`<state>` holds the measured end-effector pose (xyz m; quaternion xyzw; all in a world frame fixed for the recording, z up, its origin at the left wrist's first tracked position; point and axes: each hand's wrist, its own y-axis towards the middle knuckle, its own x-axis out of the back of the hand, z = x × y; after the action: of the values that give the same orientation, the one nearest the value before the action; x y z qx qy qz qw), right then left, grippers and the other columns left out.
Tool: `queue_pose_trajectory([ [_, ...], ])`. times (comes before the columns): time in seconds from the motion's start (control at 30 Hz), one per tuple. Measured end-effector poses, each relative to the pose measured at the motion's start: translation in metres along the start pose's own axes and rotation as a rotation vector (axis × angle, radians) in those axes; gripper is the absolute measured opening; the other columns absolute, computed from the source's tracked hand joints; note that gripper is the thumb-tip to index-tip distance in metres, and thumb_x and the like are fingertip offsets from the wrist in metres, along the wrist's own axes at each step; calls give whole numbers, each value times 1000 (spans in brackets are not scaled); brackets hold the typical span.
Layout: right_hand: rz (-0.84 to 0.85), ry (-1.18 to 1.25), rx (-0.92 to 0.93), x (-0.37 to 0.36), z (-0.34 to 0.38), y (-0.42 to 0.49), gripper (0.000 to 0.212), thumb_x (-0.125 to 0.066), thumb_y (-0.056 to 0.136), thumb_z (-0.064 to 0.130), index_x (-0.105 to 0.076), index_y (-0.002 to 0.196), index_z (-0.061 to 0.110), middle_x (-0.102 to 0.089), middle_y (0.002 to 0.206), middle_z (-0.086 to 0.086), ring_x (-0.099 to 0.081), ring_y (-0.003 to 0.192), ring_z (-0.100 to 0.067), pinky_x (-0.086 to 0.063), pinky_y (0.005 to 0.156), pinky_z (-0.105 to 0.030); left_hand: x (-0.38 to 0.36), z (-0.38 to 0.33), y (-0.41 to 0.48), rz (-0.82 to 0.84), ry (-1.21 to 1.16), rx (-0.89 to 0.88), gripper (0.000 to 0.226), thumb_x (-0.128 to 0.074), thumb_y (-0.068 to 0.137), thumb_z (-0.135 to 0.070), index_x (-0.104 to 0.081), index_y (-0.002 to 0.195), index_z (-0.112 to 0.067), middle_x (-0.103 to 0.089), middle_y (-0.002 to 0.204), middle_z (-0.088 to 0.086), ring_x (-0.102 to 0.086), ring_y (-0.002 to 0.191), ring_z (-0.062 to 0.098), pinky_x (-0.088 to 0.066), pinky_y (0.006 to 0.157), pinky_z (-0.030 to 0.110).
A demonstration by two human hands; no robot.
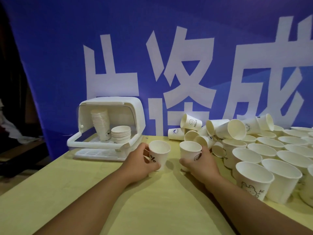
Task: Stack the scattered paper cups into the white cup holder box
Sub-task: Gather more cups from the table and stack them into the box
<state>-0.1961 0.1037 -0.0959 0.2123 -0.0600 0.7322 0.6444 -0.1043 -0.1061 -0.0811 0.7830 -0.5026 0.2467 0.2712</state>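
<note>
The white cup holder box stands open at the back left of the table. Inside it are a tall cup stack and a shorter stack. My left hand grips an upright paper cup with a black print, standing on the table just right of the box. My right hand grips a second upright paper cup beside it. Many scattered paper cups fill the table's right side, upright in front and tipped over at the back.
The yellow table runs toward me between my forearms. A blue banner with large white characters hangs right behind the table. A slotted white tray juts out under the box. Dark clutter lies beyond the left table edge.
</note>
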Motion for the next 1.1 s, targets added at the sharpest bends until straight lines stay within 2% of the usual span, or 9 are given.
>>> queue_pose_trajectory([
  [0.1, 52, 89, -33, -9, 7, 5, 62, -89, 71, 33, -51, 119, 28, -63, 108, 8, -62, 99, -16, -57, 88, -45, 2, 5, 4, -20, -74, -13, 58, -87, 76, -40, -47, 118, -38, -68, 108, -13, -64, 97, 6, -54, 87, 32],
  [0.23, 134, 205, -28, -24, 20, 11, 63, -90, 73, 23, -52, 123, 26, -64, 109, 7, -63, 96, -12, -54, 75, -32, 0, 11, 6, 14, -143, -46, 92, -92, 67, -35, -35, 138, -49, -60, 125, -21, -57, 115, -1, -48, 95, 28],
  [0.33, 204, 259, -35, -39, 27, 16, 61, -89, 73, 16, -55, 124, 25, -67, 111, 6, -65, 97, -13, -52, 70, -28, -1, 13, 6, 16, -170, -59, 82, -93, 69, -29, -41, 128, -50, -60, 123, -22, -58, 112, 0, -53, 92, 28],
  [0.43, 277, 284, -20, -55, 35, 22, 63, -89, 71, 16, -58, 126, 27, -71, 111, 5, -68, 98, -16, -56, 71, -30, 13, 11, 8, -99, -243, -60, 74, -92, 72, -30, -45, 127, -45, -63, 120, -19, -61, 106, 1, -52, 79, 22],
  [0.57, 323, 299, 41, -80, 58, 34, 74, -93, 61, 23, -58, 126, 27, -69, 116, 3, -66, 105, -19, -59, 90, -42, 42, 11, 6, -246, -274, -111, 68, -93, 72, -31, -47, 121, -41, -62, 110, -24, -60, 96, -6, -47, 64, 12],
  [0.67, 319, 356, 79, -97, 79, 42, 71, -91, 69, 21, -53, 128, 28, -63, 118, 4, -60, 109, -19, -56, 94, -42, 63, 17, 7, -344, -277, -117, 68, -93, 70, -40, -48, 121, -42, -58, 109, -27, -57, 97, -6, -47, 67, 18],
  [0.8, 262, 417, 181, -115, 111, 51, 65, -87, 76, 19, -47, 125, 31, -57, 112, 10, -55, 106, -13, -51, 83, -30, 85, 24, 14, -528, -337, -120, 64, -92, 69, -44, -57, 122, -38, -67, 111, -18, -63, 101, 3, -53, 74, 28],
  [0.9, 208, 492, 231, -125, 137, 62, 65, -86, 78, 20, -43, 126, 31, -55, 117, 7, -54, 112, -16, -53, 92, -36, 94, 27, 22, -617, -402, -133, 66, -92, 70, -42, -60, 127, -33, -70, 113, -13, -67, 104, 7, -58, 82, 34],
  [1.1, 123, 578, 336, -141, 142, 71, 81, -85, 79, 27, -32, 138, 45, -48, 113, 17, -54, 102, -9, -55, 83, -29, 109, 27, 48, -715, -500, -173, 78, -88, 79, -27, -42, 142, -39, -59, 127, -8, -62, 111, 11, -54, 80, 28],
])
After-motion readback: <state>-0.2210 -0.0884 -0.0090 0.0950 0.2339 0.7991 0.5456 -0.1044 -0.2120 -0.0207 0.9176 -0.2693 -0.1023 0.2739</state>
